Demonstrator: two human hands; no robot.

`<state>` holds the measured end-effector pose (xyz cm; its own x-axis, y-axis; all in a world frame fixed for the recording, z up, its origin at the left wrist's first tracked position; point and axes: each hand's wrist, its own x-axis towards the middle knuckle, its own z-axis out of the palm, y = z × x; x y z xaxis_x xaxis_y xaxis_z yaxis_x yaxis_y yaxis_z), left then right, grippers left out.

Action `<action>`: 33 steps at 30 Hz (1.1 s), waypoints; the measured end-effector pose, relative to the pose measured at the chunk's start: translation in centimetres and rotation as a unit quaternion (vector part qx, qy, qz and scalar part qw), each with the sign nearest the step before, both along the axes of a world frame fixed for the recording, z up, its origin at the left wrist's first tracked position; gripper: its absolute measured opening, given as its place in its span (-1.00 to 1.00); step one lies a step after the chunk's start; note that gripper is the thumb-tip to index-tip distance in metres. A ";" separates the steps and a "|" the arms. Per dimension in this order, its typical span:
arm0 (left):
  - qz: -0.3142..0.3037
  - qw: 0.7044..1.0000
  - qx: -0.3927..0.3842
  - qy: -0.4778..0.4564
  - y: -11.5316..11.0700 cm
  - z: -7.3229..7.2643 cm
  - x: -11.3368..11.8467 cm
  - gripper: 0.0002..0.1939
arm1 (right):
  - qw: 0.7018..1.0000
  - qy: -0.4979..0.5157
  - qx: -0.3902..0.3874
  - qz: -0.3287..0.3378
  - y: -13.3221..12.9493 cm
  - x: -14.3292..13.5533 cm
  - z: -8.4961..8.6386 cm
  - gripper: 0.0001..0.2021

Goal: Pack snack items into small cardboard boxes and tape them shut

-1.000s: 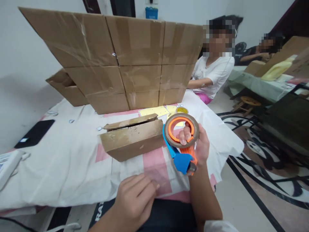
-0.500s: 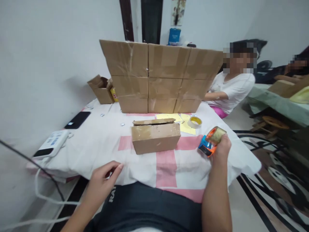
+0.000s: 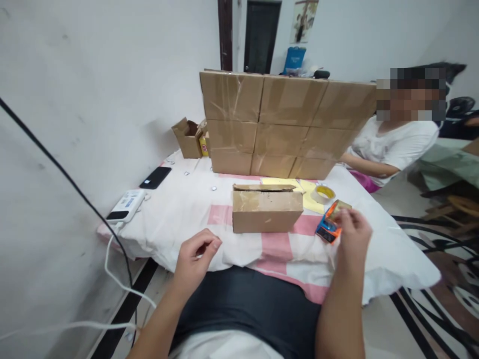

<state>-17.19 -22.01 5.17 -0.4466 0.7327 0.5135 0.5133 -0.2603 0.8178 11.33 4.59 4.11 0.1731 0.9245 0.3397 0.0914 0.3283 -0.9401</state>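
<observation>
My left hand (image 3: 196, 254) hovers over the near edge of the table, fingers curled in and thumb against them. Whether anything tiny is pinched there cannot be made out. At the right, my right hand (image 3: 355, 228) has its fingers closed at the roll of an orange and blue tape dispenser (image 3: 328, 230), which is low at the tabletop. Between the hands stands a small cardboard box (image 3: 267, 219), its top flap slightly raised. A loose tape roll (image 3: 323, 194) lies behind the dispenser, beside yellow paper (image 3: 312, 202).
A wall of taped cardboard boxes (image 3: 280, 137) stands across the back of the table (image 3: 194, 199). An opened carton (image 3: 190, 144), a black phone (image 3: 156, 177) and a white power strip (image 3: 127, 205) with cables are on the left. A person in a white shirt (image 3: 404, 142) sits at the right.
The view has turned left, so things appear further right. The dispenser is lower and closer to the table, and my right hand now comes over its roll. My left hand stays curled.
</observation>
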 end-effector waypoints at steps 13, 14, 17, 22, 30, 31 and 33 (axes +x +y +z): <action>-0.044 0.999 0.023 0.019 -0.7 0.1 3.0 -0.83 | 0.806 0.156 -0.193 0.538 -14.8 -12.6 -0.3 -0.66; -0.049 0.998 0.022 0.022 -0.6 0.0 3.1 -0.83 | 0.815 0.159 -0.185 0.526 -14.6 -12.4 -0.1 -0.70; -0.065 0.998 0.001 0.022 0.0 -0.6 3.5 -0.82 | 0.854 0.149 -0.133 0.479 -14.4 -12.0 0.4 -0.78; -0.041 0.991 -0.106 -0.074 1.1 -2.3 4.2 -0.65 | 0.908 0.082 -0.016 0.411 -14.5 -11.0 1.0 -0.79; -0.042 0.994 -0.062 -0.082 2.5 -1.4 3.9 -0.54 | 0.915 0.002 0.019 0.403 -13.8 -9.7 0.4 -0.79; -0.045 0.994 -0.044 -0.086 2.8 -1.0 4.0 -0.59 | 0.912 -0.007 0.021 0.409 -13.7 -9.7 0.3 -0.79; -0.036 0.995 -0.017 -0.094 3.4 -0.1 4.3 -0.69 | 0.911 -0.010 0.016 0.413 -13.6 -9.8 0.0 -0.83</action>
